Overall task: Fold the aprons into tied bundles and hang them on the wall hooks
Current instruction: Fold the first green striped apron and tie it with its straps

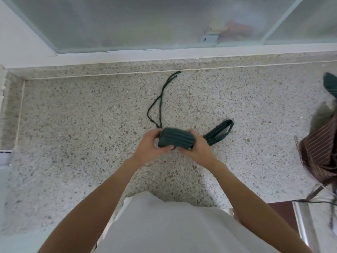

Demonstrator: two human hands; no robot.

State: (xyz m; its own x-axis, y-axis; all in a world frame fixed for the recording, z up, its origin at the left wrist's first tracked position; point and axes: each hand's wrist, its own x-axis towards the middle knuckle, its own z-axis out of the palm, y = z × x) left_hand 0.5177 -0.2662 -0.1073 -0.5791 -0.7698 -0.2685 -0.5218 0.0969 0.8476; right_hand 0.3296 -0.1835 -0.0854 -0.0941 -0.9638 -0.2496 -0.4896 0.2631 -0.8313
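Observation:
A dark green striped apron (176, 137) is rolled into a tight small bundle on the speckled stone counter (82, 134). My left hand (151, 145) grips its left end and my right hand (197, 148) grips its right end. Two thin tie strings (158, 103) trail from the bundle's left end toward the back of the counter. The wide neck loop (221, 131) lies flat to the right of the bundle. A brown striped apron (321, 152) lies crumpled at the counter's right edge. No wall hooks are in view.
A frosted glass window (145, 21) with a white sill runs behind the counter. Another dark green cloth (331, 84) shows at the far right edge. A metal rim (300, 221) and thin dark straps sit at the lower right.

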